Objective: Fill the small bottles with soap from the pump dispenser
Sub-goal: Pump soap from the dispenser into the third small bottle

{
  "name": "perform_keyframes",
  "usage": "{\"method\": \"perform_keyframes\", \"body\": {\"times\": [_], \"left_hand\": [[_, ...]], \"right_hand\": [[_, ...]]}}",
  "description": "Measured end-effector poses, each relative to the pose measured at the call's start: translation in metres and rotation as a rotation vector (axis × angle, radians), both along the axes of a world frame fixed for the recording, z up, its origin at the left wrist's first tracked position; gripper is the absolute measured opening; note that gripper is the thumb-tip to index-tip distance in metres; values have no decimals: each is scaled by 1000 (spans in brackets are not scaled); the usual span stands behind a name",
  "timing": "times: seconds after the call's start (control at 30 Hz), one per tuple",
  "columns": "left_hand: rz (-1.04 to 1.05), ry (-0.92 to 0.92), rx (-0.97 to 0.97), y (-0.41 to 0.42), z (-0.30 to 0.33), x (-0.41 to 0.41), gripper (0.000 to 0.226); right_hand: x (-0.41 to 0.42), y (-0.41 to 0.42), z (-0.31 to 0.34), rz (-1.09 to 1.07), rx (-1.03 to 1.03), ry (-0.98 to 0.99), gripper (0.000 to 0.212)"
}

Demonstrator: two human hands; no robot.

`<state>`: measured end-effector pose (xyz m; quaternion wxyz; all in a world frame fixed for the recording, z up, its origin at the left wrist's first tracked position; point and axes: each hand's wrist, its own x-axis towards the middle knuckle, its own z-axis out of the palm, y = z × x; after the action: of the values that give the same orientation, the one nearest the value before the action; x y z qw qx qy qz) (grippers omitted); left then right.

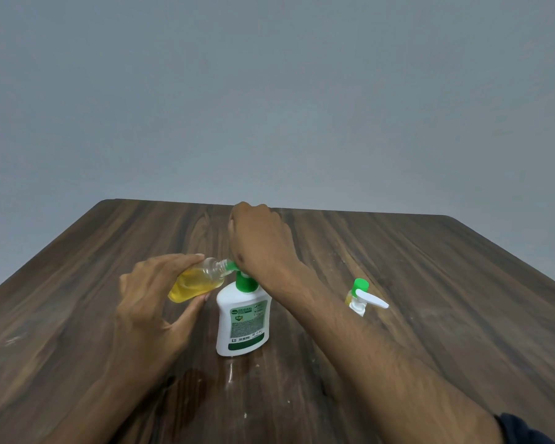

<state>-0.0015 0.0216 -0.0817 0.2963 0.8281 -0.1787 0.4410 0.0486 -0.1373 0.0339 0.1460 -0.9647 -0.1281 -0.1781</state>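
the left hand [148,293] has a small clear bottle [196,281] in its grip, fingers over the top and thumb underneath, tipped on its side with the open neck pointing right. it's about half full of yellow soap. the neck sits right up against the green spout [230,266] of the dispenser [242,318], a white bottle with a green pump and green label, standing upright near the middle of the counter [430,299].

the right hand [258,238] is on top of the pump head, coming in from the near right, fingers curled down over it so the head itself is mostly hidden. can't really tell how tight that grip is, it just looks like it's pressing down on the pump.

off to the right, well apart from the dispenser, there's another small bottle [356,294] with a green cap and some yellow in it, and just in front of it a white pump top [367,302]. can't tell whether the two touch.

dark sleeve [523,429] at the near right corner. grey wall [269,91] behind the far edge.
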Motion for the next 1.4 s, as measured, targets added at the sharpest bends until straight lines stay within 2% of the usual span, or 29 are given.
{"method": "perform_keyframes", "body": {"times": [0.43, 0.83, 1.4], "left_hand": [[-5, 0, -10, 0, -1, 0, 46], [-19, -20, -9, 1, -1, 1, 45], [-10, -11, -6, 2, -2, 2, 44]], "right_hand": [[0, -3, 3, 1, -4, -9, 21], [1, 0, -1, 0, 8, -28, 15], [-2, 0, 2, -1, -8, -3, 17]]}}
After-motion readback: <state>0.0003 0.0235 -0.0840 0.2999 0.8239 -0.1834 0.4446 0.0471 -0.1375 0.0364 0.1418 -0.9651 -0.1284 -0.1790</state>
